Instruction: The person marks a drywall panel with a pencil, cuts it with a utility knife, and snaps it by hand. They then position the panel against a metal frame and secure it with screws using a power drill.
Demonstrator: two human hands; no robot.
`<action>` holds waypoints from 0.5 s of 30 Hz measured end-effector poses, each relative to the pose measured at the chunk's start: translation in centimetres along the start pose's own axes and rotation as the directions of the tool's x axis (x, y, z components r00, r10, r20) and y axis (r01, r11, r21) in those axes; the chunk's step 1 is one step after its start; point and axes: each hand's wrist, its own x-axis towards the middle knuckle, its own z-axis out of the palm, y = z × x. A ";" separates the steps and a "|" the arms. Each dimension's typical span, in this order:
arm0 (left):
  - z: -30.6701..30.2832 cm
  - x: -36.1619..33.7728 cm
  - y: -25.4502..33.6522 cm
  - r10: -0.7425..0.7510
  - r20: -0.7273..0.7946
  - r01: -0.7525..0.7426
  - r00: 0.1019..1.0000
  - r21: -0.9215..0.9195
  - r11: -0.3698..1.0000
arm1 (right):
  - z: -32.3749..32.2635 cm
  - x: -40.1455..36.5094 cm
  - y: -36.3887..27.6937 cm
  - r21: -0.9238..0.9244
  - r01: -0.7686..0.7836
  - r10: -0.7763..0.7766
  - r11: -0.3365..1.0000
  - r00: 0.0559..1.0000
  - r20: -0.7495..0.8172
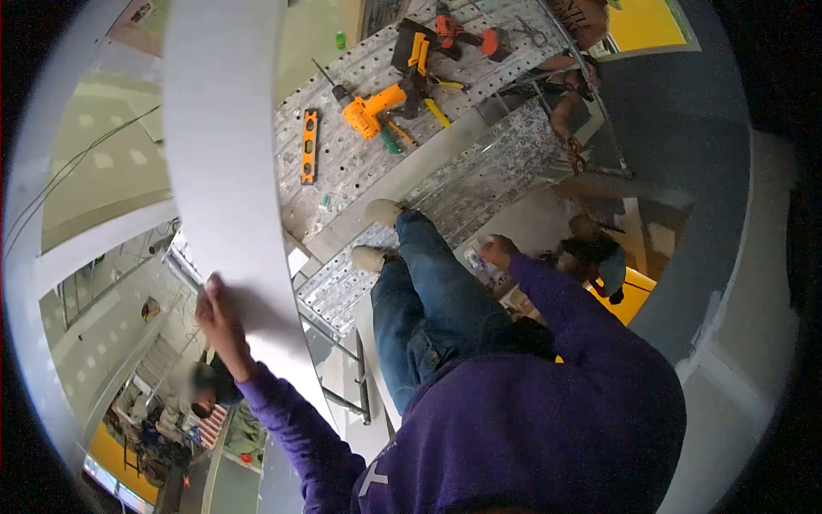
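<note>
A long white board (224, 128) runs from the top of the view down the left side. My left hand (223, 325) grips its left edge, with the thumb over the near face. On the right, my right hand (498, 252) is raised beside my knee with its fingers curled; what they hold, if anything, is too small to name. An orange drill (368, 110) with a long bit lies on the perforated metal platform (295, 206), near an orange spirit level (309, 147). A red drill (447, 31) sits farther back.
My shoes rest on a lower metal plank (330, 293) of the scaffold. Scaffold tubes (363, 377) stand below the board. One person (205, 385) is at lower left, another (599, 248) at right, and a third person's arm (565, 111) reaches in at upper right.
</note>
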 end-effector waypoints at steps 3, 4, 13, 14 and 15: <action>1.1 1.2 -4.9 0.100 0.037 -0.102 0.994 0.068 0.992 | -2.1 -5.0 -1.2 0.196 -0.170 0.162 0.966 0.985 0.059; 1.7 1.0 -4.6 0.090 0.062 -0.100 0.994 0.171 0.980 | -2.7 -6.1 -1.5 0.194 -0.192 0.185 0.962 0.981 0.055; 11.0 2.1 -1.8 0.083 0.256 -0.170 0.963 0.341 0.925 | -11.5 -5.6 0.7 -0.146 0.034 -0.060 0.989 0.982 -0.177; 13.1 2.0 -1.2 0.201 0.182 -0.226 0.963 0.127 0.966 | -12.8 -3.9 2.2 -0.109 0.050 -0.078 0.993 0.959 -0.271; 14.6 2.7 -0.9 0.249 0.203 -0.287 0.947 0.184 0.940 | -14.5 -2.7 2.3 -0.075 0.072 -0.095 0.995 0.927 -0.362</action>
